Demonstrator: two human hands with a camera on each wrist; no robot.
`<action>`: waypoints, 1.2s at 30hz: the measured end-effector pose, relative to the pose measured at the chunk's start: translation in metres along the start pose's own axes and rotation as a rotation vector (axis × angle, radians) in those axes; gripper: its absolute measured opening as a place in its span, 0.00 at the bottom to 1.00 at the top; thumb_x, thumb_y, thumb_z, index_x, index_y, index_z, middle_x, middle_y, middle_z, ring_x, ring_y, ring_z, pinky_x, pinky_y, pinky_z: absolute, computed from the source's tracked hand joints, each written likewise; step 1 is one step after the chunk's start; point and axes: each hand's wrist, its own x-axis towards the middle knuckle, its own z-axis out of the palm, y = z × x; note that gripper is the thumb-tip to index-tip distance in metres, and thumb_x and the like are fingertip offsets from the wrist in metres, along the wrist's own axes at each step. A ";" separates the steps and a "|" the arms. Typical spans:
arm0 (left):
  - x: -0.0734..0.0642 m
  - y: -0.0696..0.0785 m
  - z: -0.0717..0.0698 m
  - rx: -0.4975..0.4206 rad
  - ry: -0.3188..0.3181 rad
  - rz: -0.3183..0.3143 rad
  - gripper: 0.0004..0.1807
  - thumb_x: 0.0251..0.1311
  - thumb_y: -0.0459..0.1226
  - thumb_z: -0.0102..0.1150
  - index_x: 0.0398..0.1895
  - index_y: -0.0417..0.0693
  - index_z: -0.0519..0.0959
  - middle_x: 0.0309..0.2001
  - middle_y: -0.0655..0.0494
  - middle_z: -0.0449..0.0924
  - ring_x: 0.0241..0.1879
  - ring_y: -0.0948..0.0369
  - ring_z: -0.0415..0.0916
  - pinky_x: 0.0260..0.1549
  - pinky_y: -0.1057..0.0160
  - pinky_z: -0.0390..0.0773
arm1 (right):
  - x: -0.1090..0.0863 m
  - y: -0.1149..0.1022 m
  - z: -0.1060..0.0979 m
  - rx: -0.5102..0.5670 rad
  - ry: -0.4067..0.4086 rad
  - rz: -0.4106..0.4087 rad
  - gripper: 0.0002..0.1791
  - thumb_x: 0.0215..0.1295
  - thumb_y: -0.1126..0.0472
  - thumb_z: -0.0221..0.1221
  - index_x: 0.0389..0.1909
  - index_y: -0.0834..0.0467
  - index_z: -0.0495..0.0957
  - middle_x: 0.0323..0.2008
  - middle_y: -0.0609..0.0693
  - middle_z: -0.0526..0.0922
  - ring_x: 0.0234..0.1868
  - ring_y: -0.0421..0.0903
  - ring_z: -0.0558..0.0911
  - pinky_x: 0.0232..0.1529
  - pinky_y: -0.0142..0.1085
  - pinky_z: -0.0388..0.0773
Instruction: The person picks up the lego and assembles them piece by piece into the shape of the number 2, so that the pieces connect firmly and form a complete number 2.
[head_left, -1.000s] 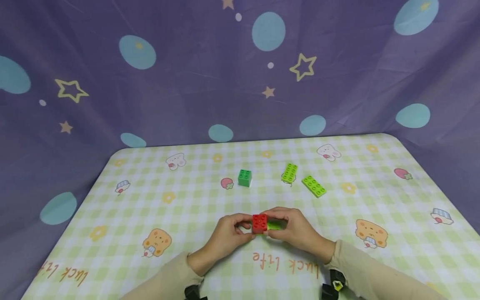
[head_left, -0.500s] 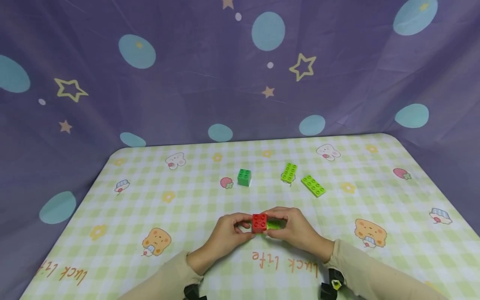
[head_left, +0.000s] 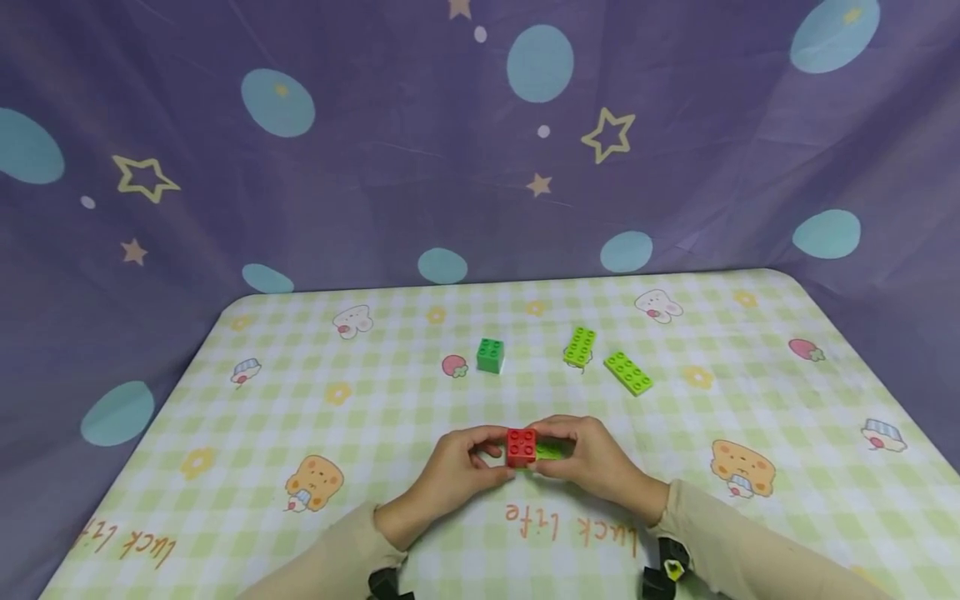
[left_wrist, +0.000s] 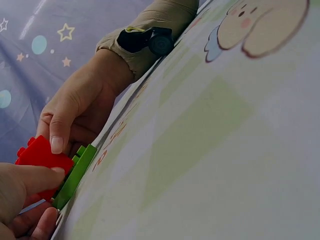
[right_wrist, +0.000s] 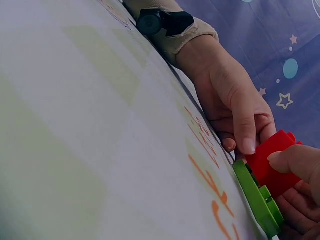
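In the head view a red building brick point(head_left: 521, 447) stands near the front middle of the table, over the left end of a light green plate brick point(head_left: 550, 451). My left hand point(head_left: 459, 467) pinches the red brick from the left, thumb at the near side and fingers at the far side. From the right, my right hand point(head_left: 596, 457) holds the same brick between thumb and fingertips. Close up in the left wrist view, the red brick point(left_wrist: 42, 157) is right at the studs of the green plate brick point(left_wrist: 75, 177), whose other end sticks out bare.
Farther back on the checked tablecloth point(head_left: 390, 375) stand a dark green brick point(head_left: 491, 356) and two light green plate bricks, one upright in view point(head_left: 580, 347) and one slanted point(head_left: 628, 372). A purple patterned curtain point(head_left: 375, 208) hangs behind the table.
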 end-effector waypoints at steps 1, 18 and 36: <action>0.000 0.000 0.000 -0.008 -0.001 -0.001 0.21 0.47 0.34 0.72 0.48 0.42 0.81 0.42 0.50 0.83 0.34 0.61 0.77 0.27 0.69 0.77 | 0.000 0.001 0.000 0.007 -0.006 -0.004 0.20 0.51 0.60 0.70 0.47 0.60 0.82 0.44 0.50 0.84 0.47 0.44 0.80 0.50 0.35 0.76; 0.001 0.000 0.001 -0.017 0.023 -0.034 0.17 0.47 0.37 0.72 0.43 0.45 0.82 0.36 0.54 0.83 0.27 0.65 0.77 0.24 0.68 0.77 | 0.000 0.007 0.002 0.091 -0.023 -0.022 0.23 0.55 0.57 0.67 0.52 0.61 0.79 0.49 0.52 0.82 0.52 0.44 0.78 0.53 0.36 0.74; 0.001 0.000 0.000 -0.031 0.030 -0.037 0.17 0.48 0.37 0.72 0.43 0.46 0.82 0.36 0.55 0.84 0.30 0.66 0.78 0.26 0.68 0.77 | 0.003 0.008 0.006 0.157 0.021 -0.003 0.20 0.49 0.58 0.71 0.45 0.57 0.82 0.42 0.48 0.85 0.45 0.41 0.81 0.49 0.33 0.75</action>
